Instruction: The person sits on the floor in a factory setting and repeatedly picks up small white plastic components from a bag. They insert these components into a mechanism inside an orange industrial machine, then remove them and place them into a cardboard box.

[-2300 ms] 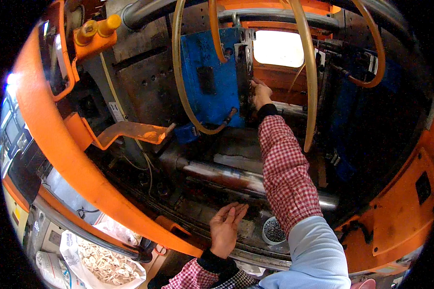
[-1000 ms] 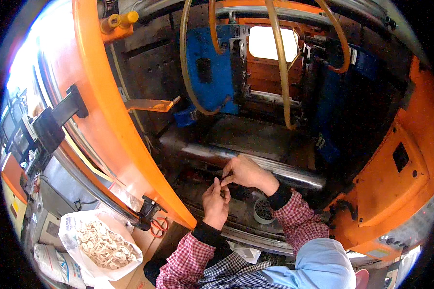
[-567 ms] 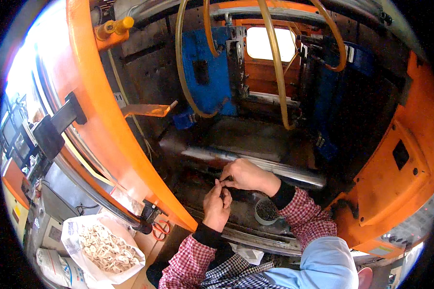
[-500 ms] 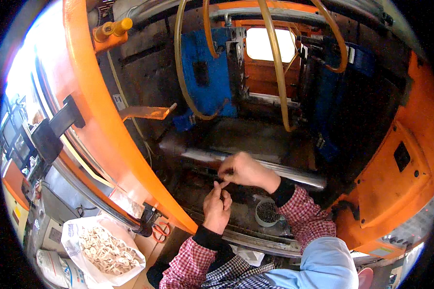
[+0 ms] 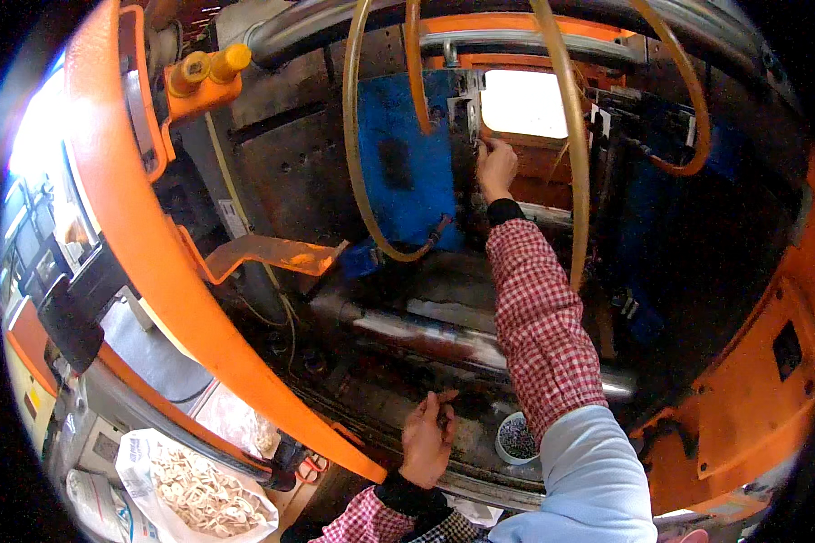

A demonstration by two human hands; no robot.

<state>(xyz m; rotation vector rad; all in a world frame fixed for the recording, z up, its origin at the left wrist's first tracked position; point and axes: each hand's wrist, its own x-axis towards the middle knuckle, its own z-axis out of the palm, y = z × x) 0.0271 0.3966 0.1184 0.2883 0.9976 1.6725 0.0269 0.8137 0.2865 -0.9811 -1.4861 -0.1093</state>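
Note:
My right hand [image 5: 496, 169] is stretched far forward to the inner face of the blue mould half [image 5: 417, 163]. Its fingers are pinched together at the metal insert [image 5: 465, 116] on the mould's edge; whatever they hold is too small to make out. Low in front of me, my left hand [image 5: 428, 441] is partly curled, index finger and thumb close together, with something dark and unclear among the fingers. Right of it, a light round cup [image 5: 518, 439] full of small dark metal pieces stands on the machine's lower ledge, beside my right sleeve.
Amber hoses [image 5: 566, 136] hang in front of the mould. A thick steel bar [image 5: 426, 337] crosses below my right arm. An orange door frame [image 5: 217, 317] curves along the left, with a bent orange bracket [image 5: 272, 253]. A white bag [image 5: 136, 462] of pale ring-like parts sits lower left.
My right hand has left my left hand and gone up and forward to the mould insert. My left hand stays low, near the cup. The whole view has shifted somewhat.

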